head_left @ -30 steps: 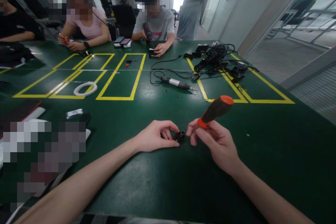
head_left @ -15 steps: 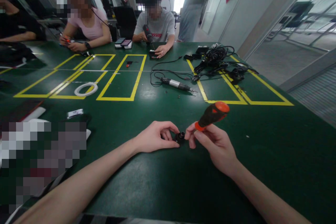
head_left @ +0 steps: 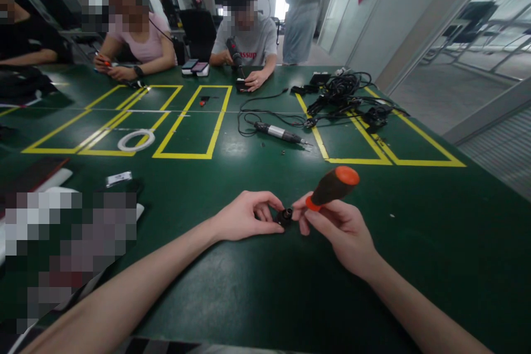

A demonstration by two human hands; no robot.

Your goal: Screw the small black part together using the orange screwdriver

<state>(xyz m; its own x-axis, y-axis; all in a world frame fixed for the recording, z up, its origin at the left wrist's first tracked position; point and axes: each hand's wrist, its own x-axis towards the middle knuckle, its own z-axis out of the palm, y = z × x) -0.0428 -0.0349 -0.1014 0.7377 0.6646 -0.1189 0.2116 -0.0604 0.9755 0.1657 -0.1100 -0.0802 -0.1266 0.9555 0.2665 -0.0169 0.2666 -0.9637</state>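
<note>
A small dark round part [head_left: 284, 216] rests on the green tabletop [head_left: 244, 282], pinched between the thumb and fingers of my left hand [head_left: 251, 215]. My right hand [head_left: 342, 232] is closed around the neck of a screwdriver [head_left: 335, 187] with a dark handle and orange end. The handle leans up and to the right. Its shaft and tip are hidden behind my right fingers, which are close beside the dark part; whether the tip touches it I cannot tell.
Ahead lies an electric screwdriver [head_left: 277, 133] on its cable, with a heap of black cables [head_left: 344, 94] behind it. A white tape ring [head_left: 136, 140] and a small white packet [head_left: 118, 178] are at left. Across the table, a person [head_left: 244, 38] holds a powered driver.
The screwdriver's handle has tipped slightly down and left in my right hand. My left hand and the dark part stay in place.
</note>
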